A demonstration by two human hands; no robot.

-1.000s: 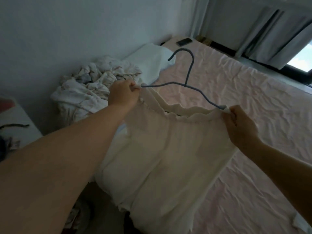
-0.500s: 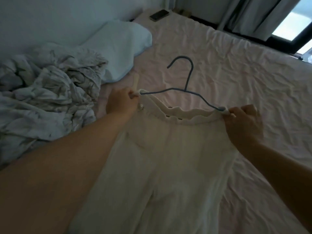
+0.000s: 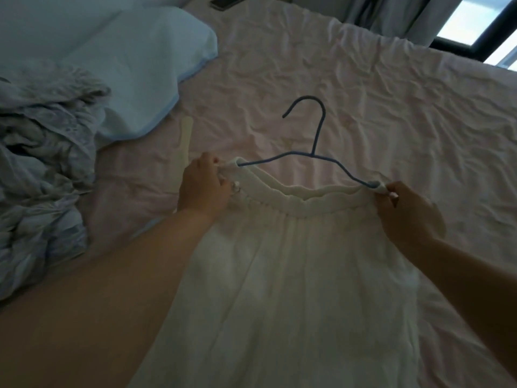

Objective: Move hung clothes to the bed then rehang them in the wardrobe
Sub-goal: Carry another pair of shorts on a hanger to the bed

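No text, label, brand, number or sign can be read anywhere in this view.

Home bedroom. Bed [image 3: 363, 93] covered in a wrinkled pale pink sheet, filling most of the view; pale blue pillow [image 3: 145, 74] at its head beside a plain wall; rumpled patterned duvet [image 3: 42, 163] heaped at the left; dark phone [image 3: 228, 1] lying on the far edge of the mattress; grey curtains [image 3: 391, 15] hanging beside a dark-framed window [image 3: 475, 26].
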